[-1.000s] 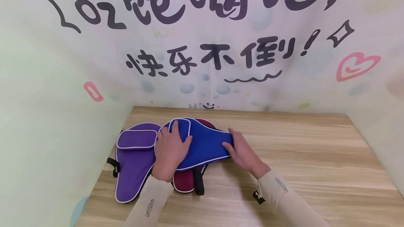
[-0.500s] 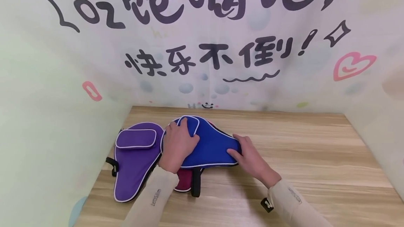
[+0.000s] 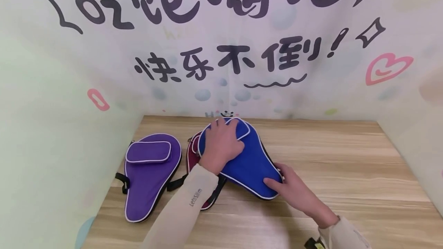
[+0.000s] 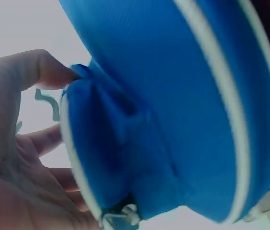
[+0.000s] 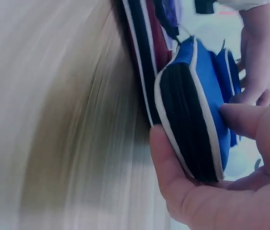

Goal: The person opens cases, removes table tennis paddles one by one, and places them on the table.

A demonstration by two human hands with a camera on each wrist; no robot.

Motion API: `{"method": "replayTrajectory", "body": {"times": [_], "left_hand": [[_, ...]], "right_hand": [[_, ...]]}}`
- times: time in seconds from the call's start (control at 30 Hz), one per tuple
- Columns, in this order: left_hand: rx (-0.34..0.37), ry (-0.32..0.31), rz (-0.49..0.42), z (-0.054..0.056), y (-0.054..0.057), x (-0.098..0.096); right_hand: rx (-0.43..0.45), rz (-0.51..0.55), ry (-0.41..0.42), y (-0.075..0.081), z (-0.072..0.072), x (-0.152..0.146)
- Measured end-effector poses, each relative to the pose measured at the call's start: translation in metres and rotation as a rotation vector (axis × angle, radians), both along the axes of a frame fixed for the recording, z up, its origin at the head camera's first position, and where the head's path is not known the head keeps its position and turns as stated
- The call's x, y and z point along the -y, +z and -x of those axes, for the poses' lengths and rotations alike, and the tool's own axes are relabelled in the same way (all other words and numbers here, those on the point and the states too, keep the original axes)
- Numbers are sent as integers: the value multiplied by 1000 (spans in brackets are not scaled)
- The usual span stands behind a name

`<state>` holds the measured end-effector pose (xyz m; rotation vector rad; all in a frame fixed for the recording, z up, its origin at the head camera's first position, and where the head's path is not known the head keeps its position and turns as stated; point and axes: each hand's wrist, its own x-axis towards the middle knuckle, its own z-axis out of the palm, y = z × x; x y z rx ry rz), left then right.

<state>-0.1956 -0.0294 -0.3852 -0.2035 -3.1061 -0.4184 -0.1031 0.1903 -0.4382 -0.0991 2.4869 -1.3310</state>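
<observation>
Both hands hold a blue table tennis paddle case (image 3: 247,166) with white piping, tilted over a dark red paddle case (image 3: 192,158). My left hand (image 3: 223,147) grips its wide end at the small raised pocket (image 4: 92,143), thumb on one side and fingers on the other in the left wrist view. The narrow end is pinched by my right hand (image 3: 299,193), with the thumb on top and fingers beneath. In the right wrist view the black zipped edge (image 5: 187,124) faces the camera. Much of the dark red case is hidden under the blue one and my left forearm.
A purple paddle case (image 3: 147,181) lies flat on the wooden table (image 3: 346,172) to the left, its black strap (image 3: 122,180) sticking out. Another black strap (image 3: 176,183) reaches from the red case towards it. A printed backdrop (image 3: 311,99) stands behind the table.
The blue case has moved right and turned, its narrow end swinging towards me. Both hands have moved right with it. More of the red case's left side now shows.
</observation>
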Motion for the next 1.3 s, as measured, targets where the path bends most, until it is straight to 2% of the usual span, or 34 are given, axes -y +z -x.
{"method": "replayTrajectory", "body": {"times": [0.1, 0.33, 0.43, 0.5, 0.63, 0.8, 0.9, 1.13, 1.3], "left_hand": [[-43, -91, 24, 1, -1, -16], [-89, -280, 74, -4, -17, -53], [-89, -350, 96, -7, -25, -66], [-83, -391, 109, -10, -30, -73], [-76, -445, 121, -14, -39, -82], [-95, -472, 132, -16, -51, -87], [-107, -487, 129, -19, -58, -90], [-119, -509, 140, -23, -75, -93], [-135, -526, 159, -22, -81, -94]], "right_hand": [[111, 36, -45, 1, -15, -12], [261, 101, -139, -8, -45, -31], [332, 70, -170, -16, -53, -37], [352, 9, -175, -21, -57, -40], [303, -104, -166, -32, -66, -42], [135, -243, -90, -41, -74, -40], [68, -305, -36, -46, -78, -40], [128, -345, -11, -53, -79, -36], [129, -372, 5, -53, -79, -36]]}}
